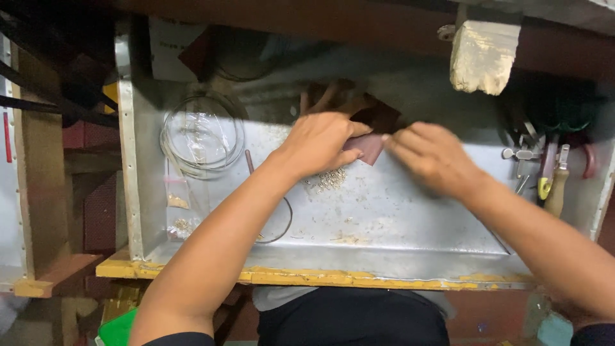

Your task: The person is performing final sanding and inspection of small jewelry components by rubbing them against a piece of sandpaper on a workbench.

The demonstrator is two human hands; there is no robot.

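Reddish-brown abrasive paper (366, 148) is pinched by the left hand (318, 142) and right hand (430, 156) above small silvery bits (328, 180) on the metal desk (397, 218).

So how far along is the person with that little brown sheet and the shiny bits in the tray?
Looks done: a small pile of silvery bits already lies on the metal tray. In hand: the left hand and right hand both pinch a small reddish-brown sheet just above that pile. Left: the wire coils and the tools at the right lie untouched. How much remains, I can't tell.
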